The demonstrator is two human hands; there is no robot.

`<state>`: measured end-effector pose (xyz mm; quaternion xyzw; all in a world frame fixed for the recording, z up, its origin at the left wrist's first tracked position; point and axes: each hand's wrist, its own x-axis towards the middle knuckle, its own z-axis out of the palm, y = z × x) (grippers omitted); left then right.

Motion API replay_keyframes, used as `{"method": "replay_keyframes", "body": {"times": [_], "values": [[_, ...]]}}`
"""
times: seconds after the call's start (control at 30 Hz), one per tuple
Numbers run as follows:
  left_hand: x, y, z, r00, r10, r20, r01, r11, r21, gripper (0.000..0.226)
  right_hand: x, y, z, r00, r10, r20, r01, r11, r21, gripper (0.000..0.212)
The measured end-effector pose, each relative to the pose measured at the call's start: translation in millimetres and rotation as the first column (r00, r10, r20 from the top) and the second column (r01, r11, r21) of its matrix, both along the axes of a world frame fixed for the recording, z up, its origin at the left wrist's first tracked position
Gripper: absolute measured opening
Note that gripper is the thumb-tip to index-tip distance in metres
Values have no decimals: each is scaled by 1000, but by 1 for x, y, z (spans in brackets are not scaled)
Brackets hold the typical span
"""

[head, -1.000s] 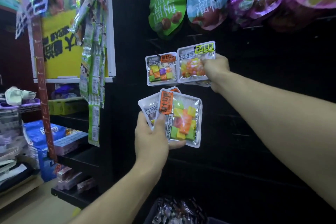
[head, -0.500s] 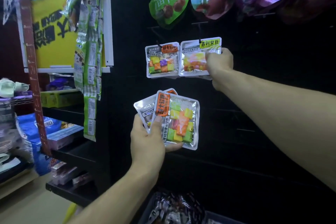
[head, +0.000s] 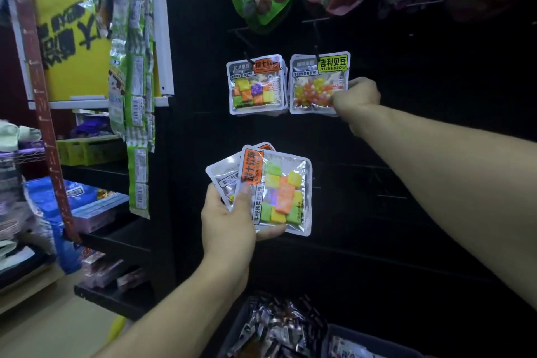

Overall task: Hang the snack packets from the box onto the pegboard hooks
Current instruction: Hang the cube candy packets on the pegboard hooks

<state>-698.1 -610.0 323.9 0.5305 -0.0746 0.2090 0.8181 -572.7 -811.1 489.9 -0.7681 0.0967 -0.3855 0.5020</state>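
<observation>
Two hands up at the pegboard [head: 436,154]. Box [head: 276,328] of pkts low centre. Left hand [head: 228,219] grips a fanned stack [head: 273,192], long axis upright, below the hooks. Right hand [head: 356,96], nearer the hook, pinches the bean packet [head: 318,83], probably already hooked.

A shop: snack packets [head: 257,83] on pegboard hooks [head: 316,38], stocked shelves [head: 110,238].
</observation>
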Motion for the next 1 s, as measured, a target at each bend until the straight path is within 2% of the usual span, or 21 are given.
{"method": "replay_keyframes", "body": {"times": [0.1, 0.13, 0.23, 0.3, 0.33, 0.4, 0.47, 0.53, 0.6, 0.7, 0.77, 0.87, 1.0], "values": [[-5, -3, 2, 1000, 3, -16, -3, 1000, -16, 15, -15, -2, -20, 1000, -23, 21, 25, 994, -111, 58], [-7, -5, 3, 1000, 1, -16, -1, 1000, -14, 15, -23, -2, -27, 999, -22, 44, 29, 988, -151, 62], [-16, -11, 4, 1000, 0, -11, 0, 1000, -2, 15, -58, 3, -47, 989, 119, 88, -88, 950, -299, 52], [-21, -15, 4, 1000, 9, -5, -9, 1000, 12, 15, -86, 8, -58, 957, 289, -16, -274, 888, -369, 43], [-23, -16, 4, 1000, 14, -2, -14, 1000, 20, 14, -98, 9, -63, 930, 353, -98, -361, 841, -403, 46], [-27, -19, 3, 1000, 29, 1, -29, 999, 33, 11, -116, 8, -71, 889, 390, -239, -457, 736, -499, 54], [-30, -20, 2, 999, 46, 0, -46, 998, 41, 9, -127, 5, -76, 865, 384, -324, -502, 672, -544, 57], [-31, -20, 2, 998, 61, 4, -61, 997, 54, 7, -134, 1, -78, 853, 379, -358, -520, 665, -536, 59], [-32, -20, 2, 998, 70, 6, -71, 996, 60, 8, -139, -2, -75, 827, 401, -395, -558, 668, -491, 51], [-32, -18, 4, 997, 72, 2, -72, 995, 71, 13, -144, -6, -67, 690, 504, -519, -707, 623, -335, 28], [-31, -14, 6, 999, 54, 2, -54, 996, 71, 14, -144, -6, -61, 650, 518, -557, -739, 603, -301, 22], [-29, -5, 1, 998, 64, -16, -63, 995, 81, 12, -135, -2, -55, 693, 518, -502, -700, 651, -294, 19], [-21, 12, -14, 994, 102, -39, -97, 988, 122, 9, -117, 11, -53, 789, 533, -307, -602, 771, -209, 16]]}}
